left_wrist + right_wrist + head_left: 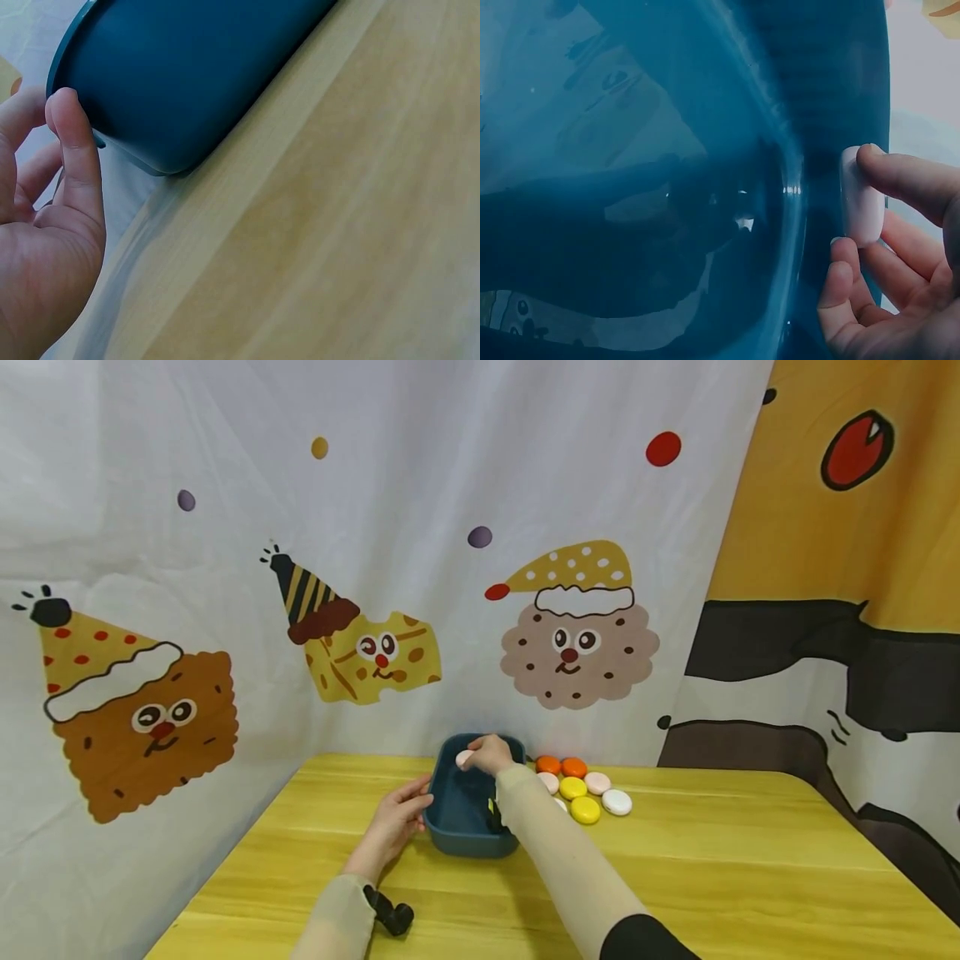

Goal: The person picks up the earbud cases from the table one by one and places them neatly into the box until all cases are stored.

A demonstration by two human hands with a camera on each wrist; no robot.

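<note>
While the right hand point(491, 753) pinches a pale disc point(862, 202), unreleased, over the blue bin point(472, 845), the left hand's point(397, 818) loosely extended fingers touch the bin left of that grip. Probably early: at least eight loose discs point(585, 810) remain on the counter point(712, 860), grip's right.

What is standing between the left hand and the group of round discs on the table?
In the head view, the blue bin stands between them, with the right sleeve across its right side.
</note>
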